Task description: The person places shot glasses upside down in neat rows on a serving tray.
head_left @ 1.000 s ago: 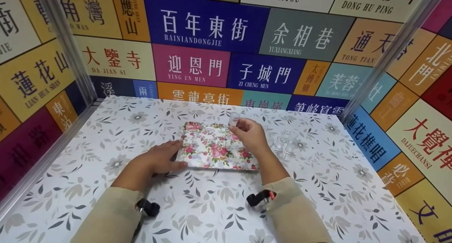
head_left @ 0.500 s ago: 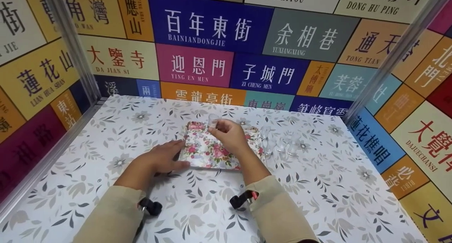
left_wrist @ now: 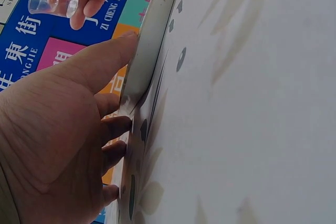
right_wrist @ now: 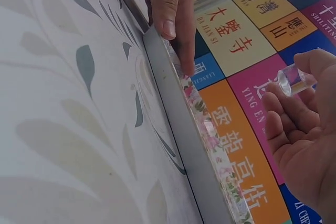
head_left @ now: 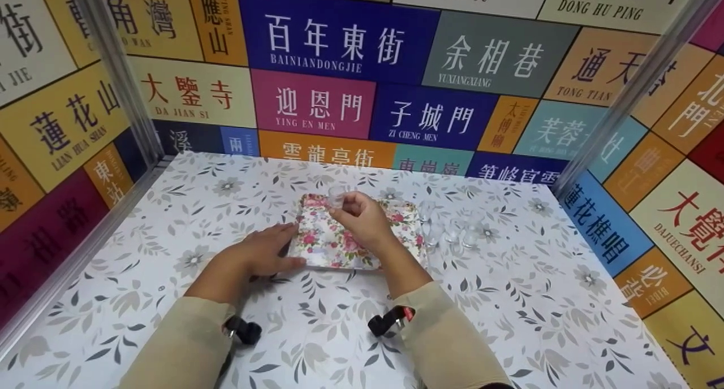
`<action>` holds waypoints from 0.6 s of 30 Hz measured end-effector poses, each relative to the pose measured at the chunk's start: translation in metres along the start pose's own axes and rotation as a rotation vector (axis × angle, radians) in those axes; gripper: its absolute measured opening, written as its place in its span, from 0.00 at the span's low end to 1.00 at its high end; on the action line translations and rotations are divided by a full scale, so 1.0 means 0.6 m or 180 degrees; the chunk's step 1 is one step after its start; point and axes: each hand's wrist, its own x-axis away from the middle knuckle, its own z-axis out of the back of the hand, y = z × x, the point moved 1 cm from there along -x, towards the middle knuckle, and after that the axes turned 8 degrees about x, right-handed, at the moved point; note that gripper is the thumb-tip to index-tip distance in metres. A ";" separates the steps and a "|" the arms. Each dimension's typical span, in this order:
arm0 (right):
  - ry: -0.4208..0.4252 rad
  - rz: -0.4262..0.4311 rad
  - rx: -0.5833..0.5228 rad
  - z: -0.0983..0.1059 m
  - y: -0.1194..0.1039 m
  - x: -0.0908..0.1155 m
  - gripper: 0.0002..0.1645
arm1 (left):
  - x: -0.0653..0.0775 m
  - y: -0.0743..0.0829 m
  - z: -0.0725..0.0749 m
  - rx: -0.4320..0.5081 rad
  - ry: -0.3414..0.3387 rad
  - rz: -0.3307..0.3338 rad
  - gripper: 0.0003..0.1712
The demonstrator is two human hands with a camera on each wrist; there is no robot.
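Note:
A flower-patterned tray (head_left: 317,245) with pink roses and a pale rim lies on the table. My left hand (head_left: 266,250) rests at its left edge; the left wrist view shows the thumb on the tray's side wall (left_wrist: 149,45) and the fingers extended along it. Above the tray's far left part, my right hand (head_left: 365,222) pinches a small clear cup (head_left: 336,194) between thumb and fingers. In the right wrist view the cup (right_wrist: 287,80) is tilted in that camera's frame and see-through.
Several more small clear glasses (head_left: 451,235) stand close together just right of the tray. A white tablecloth (head_left: 186,321) with grey leaves covers the table. Behind it rises a wall of coloured panels (head_left: 339,38) with lettering, with clear posts (head_left: 613,89) at the corners.
My right hand has carried the clear cup leftward across the tray, then slightly lower toward its far left corner. The left hand stays at the tray's left edge.

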 end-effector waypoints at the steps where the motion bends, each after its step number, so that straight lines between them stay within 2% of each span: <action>1: 0.0005 -0.0009 0.0002 0.000 0.000 0.001 0.18 | 0.000 0.000 0.000 0.0002 0.0003 0.0004 0.60; 8: 0.0023 0.0012 -0.0140 0.003 0.004 0.005 0.21 | -0.004 0.000 -0.001 -0.0015 0.0000 0.0015 0.60; 18: 0.0115 0.0143 -0.0102 0.001 0.004 0.007 0.20 | -0.002 -0.001 0.000 0.0017 -0.0020 0.0032 0.61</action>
